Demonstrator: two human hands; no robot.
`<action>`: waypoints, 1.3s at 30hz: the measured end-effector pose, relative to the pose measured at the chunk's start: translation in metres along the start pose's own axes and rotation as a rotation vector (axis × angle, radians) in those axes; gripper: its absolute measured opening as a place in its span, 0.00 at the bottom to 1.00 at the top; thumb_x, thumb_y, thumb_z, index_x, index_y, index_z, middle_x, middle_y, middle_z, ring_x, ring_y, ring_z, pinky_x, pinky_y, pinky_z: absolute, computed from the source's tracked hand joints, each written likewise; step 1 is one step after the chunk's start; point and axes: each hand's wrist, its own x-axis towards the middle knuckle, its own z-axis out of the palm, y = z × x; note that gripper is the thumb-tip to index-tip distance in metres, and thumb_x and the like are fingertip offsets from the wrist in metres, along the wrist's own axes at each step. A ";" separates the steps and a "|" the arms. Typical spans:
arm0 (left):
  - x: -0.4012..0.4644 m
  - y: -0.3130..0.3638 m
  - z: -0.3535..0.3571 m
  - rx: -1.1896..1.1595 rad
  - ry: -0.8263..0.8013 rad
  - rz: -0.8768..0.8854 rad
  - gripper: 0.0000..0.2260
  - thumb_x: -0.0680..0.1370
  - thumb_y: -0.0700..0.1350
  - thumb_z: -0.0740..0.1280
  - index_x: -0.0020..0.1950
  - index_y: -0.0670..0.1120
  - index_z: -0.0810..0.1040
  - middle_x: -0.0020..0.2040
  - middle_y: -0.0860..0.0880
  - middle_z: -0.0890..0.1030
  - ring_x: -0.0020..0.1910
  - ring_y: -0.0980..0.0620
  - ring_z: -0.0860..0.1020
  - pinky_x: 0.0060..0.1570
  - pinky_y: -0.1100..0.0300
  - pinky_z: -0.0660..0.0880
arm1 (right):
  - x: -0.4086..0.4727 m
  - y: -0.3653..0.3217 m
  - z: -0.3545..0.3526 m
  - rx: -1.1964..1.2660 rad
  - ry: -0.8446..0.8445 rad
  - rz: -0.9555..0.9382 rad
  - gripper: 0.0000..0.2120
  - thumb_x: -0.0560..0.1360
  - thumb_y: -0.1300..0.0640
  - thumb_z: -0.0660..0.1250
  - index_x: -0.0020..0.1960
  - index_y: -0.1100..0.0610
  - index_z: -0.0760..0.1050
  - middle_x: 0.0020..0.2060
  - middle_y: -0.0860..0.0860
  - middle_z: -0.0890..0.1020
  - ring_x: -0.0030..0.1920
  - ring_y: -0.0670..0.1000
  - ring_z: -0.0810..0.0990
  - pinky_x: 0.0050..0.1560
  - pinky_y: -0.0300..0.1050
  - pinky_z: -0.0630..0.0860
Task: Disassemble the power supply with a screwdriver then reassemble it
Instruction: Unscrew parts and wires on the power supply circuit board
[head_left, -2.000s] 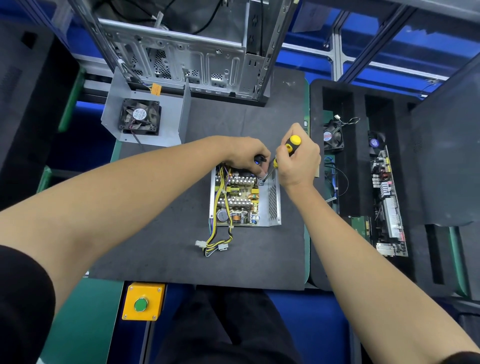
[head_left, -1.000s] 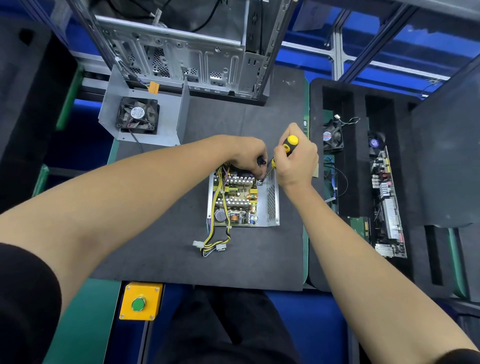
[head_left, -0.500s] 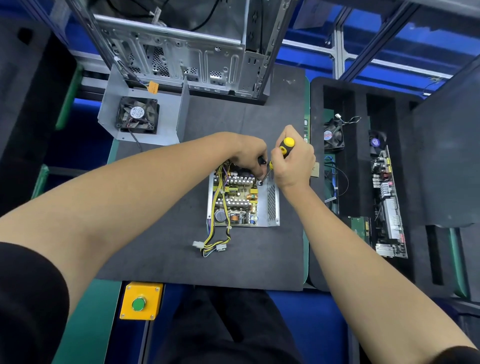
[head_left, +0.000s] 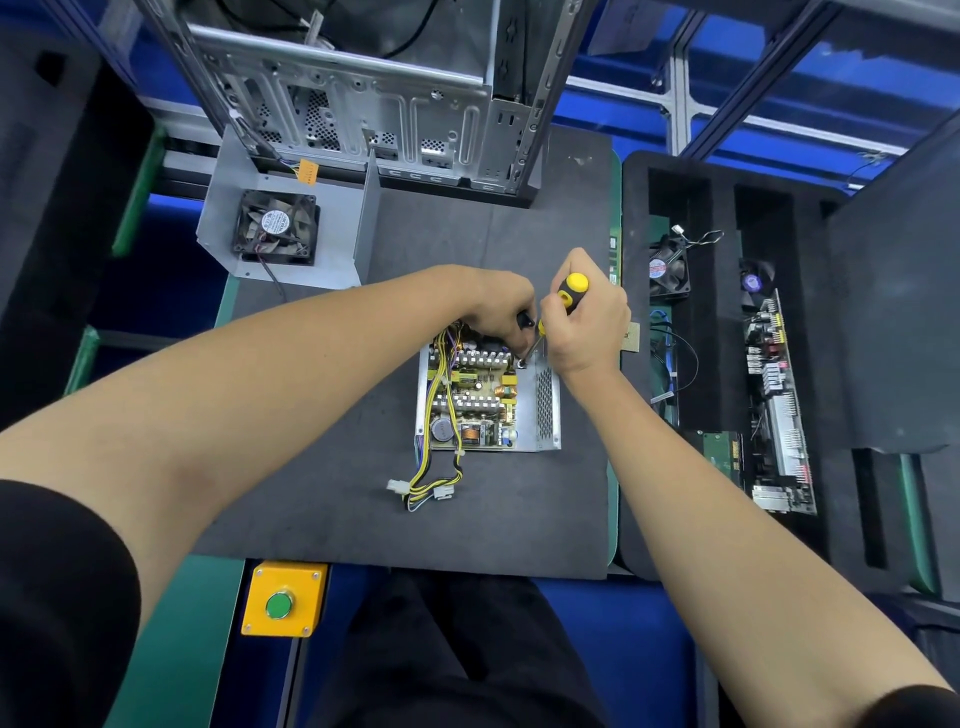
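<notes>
While the open silver metal power supply box (head_left: 488, 400) lies in the middle of the dark mat (head_left: 322, 499), two hands work at its far right corner.
The right hand (head_left: 584, 322) is wrapped around the yellow and black screwdriver (head_left: 563, 296), tip down on a screw. The left hand (head_left: 498, 309) has curled fingers at the far edge; what they hold, I cannot tell.
</notes>
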 end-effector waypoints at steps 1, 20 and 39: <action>0.000 0.000 0.000 -0.001 -0.003 0.000 0.04 0.73 0.48 0.76 0.41 0.51 0.82 0.34 0.53 0.82 0.30 0.57 0.78 0.35 0.60 0.75 | 0.000 0.000 0.000 0.001 0.004 -0.004 0.04 0.64 0.55 0.57 0.35 0.55 0.65 0.25 0.53 0.68 0.28 0.55 0.65 0.28 0.48 0.63; 0.003 -0.003 0.001 -0.039 -0.019 -0.019 0.04 0.74 0.49 0.75 0.42 0.49 0.83 0.39 0.46 0.85 0.32 0.53 0.80 0.36 0.57 0.79 | -0.001 0.000 0.002 0.016 0.006 -0.042 0.03 0.64 0.54 0.57 0.35 0.53 0.65 0.24 0.51 0.67 0.28 0.52 0.65 0.28 0.43 0.59; -0.003 0.005 -0.001 -0.014 -0.046 -0.058 0.12 0.74 0.50 0.74 0.50 0.42 0.83 0.47 0.41 0.85 0.47 0.40 0.84 0.52 0.44 0.82 | -0.001 -0.002 -0.001 -0.031 -0.037 -0.035 0.03 0.63 0.59 0.61 0.35 0.58 0.67 0.24 0.53 0.68 0.27 0.54 0.65 0.29 0.46 0.61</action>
